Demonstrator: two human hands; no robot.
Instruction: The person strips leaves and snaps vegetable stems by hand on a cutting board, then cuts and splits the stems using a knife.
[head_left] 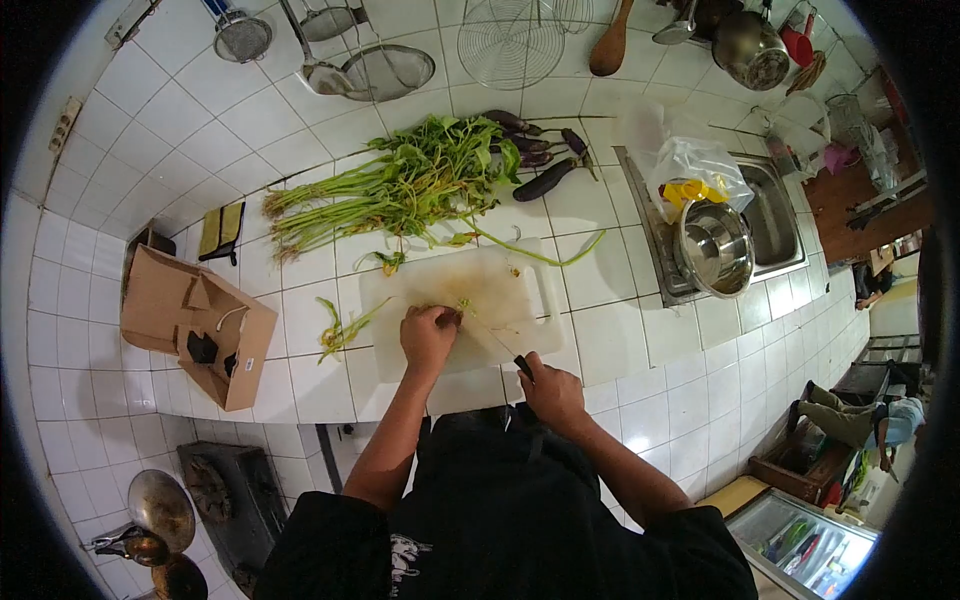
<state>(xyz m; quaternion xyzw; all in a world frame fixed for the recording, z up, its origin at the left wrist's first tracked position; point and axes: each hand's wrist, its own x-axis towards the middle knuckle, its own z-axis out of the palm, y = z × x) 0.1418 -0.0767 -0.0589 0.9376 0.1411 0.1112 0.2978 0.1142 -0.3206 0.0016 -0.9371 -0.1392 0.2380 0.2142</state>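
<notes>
Right fingers [541, 374] grip a knife [523, 366]; left fingers [437, 321] curl, hold unclear; cutting board [412, 275] bears scraps [515, 271], leafy greens [400, 190] mostly uncut.

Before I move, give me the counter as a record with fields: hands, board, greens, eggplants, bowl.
left hand: at plant scraps on the board; grip unclear
right hand: holding a knife by its handle
board: pale, on white tiles
greens: leafy bunch beyond the board
eggplants: beside the greens' leafy end
bowl: metal, beside the sink basin
</notes>
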